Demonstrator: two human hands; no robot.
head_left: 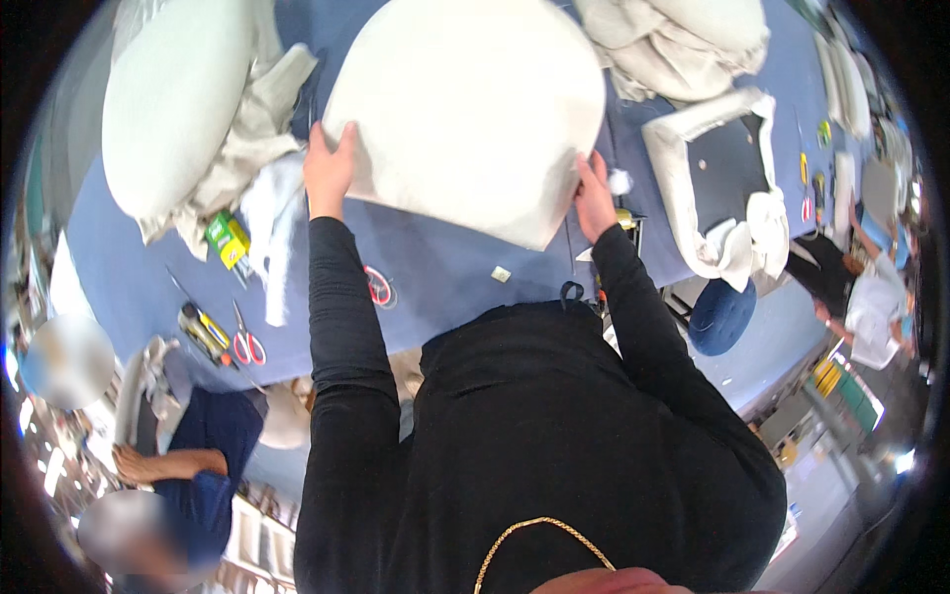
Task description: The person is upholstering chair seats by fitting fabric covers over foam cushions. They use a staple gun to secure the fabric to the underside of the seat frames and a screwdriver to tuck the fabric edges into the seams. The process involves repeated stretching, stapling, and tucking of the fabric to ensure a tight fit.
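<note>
Both sides of a cream cushion point(470, 109) were pinched — left grip point(330, 173) on one, right grip point(595, 198) on the other. It was over the blue bench point(430, 272), inside the near edge.

Free tabletop point(440, 252) between cushion point(465, 114) and tag point(501, 274)

Over the table point(435, 262), the central cushion point(465, 109) lies between the left hand point(329, 176) and right hand point(595, 203); a second cushion point(173, 109) lies left, an upholstered frame point(673, 188) right, scissors point(243, 334) near left.
</note>
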